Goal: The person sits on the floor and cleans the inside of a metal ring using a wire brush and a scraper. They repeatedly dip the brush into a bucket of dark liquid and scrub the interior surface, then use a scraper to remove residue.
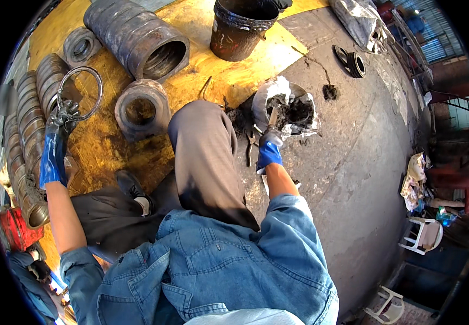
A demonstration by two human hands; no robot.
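1. Far left of the black bucket [238,40], and closer to the person, a red object [20,228] lies beside a row of long ridged metal tubes [30,105].
2. Left of the bucket, over those tubes, the left hand [63,118] wears a blue glove with darkened fingers. Its grip is closed around the lower edge of a thin metal ring [101,93], held up.
3. Just left of the bucket, a thick ridged tube [131,35] lies on the yellow floor [202,65], its open end toward the person. A small metal collar [81,46] sits farther left.
4. Left of the bucket and nearer the person is a short, wide tube [156,95]. Directly below the bucket is the person's raised knee [204,135].
5. Below the bucket, slightly right, lie pliers [250,149].
6. Just right of the pliers, also below the bucket, the right hand [270,143], in a blue glove, has its grip closed on a stick [273,116]. The stick reaches into a white-wrapped container [277,86] of dark grease [301,111].
7. Well right of the bucket are black rings [356,65]; much farther right and lower stand two white chairs [423,235].
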